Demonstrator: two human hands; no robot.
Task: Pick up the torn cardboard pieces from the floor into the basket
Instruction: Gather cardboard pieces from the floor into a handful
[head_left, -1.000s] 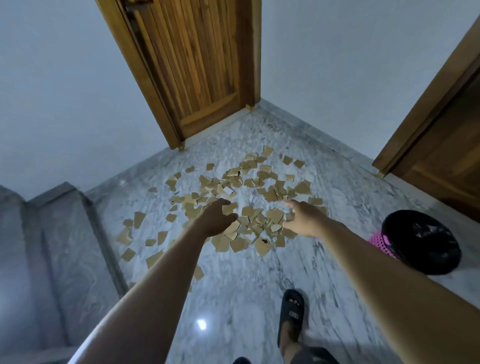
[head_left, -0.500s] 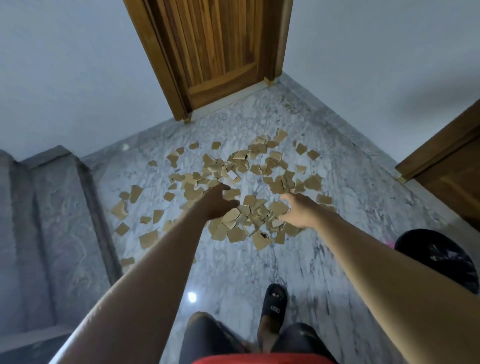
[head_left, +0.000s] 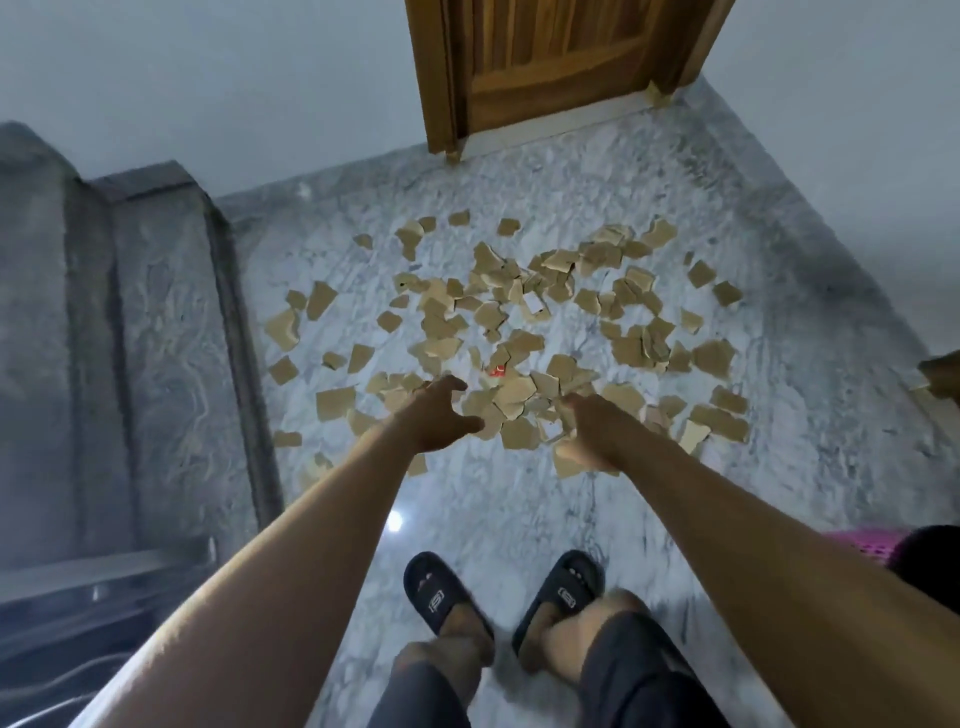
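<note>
Seen from the head of a person crouching on a grey marble floor (head_left: 493, 519). Both bare arms reach forward and down into a wide scatter of torn cardboard pieces (head_left: 441, 317).

The left hand (head_left: 434, 415) is wide, fingers spread and bent like a claw, with the thumb held apart. It sits at the near edge of the scatter. The right hand (head_left: 595, 434) shows only its back, with the fingers curled under among the pieces. Whether it holds any cannot be told.

A thick cluster of pieces lies between the two hands, touching both. Many more lie beyond the fingertips and out to either side. The basket (head_left: 857, 543), pink mesh with a dark liner, is behind and to the right of the right hand, well apart and half out of view.

The step appears to be gathering a first handful. It would go best by sweeping both hands inward to bunch the middle cluster, then clamping it between the palms before lifting. The flat pieces will likely slip and drop, so carry the handful low toward the basket.
</note>
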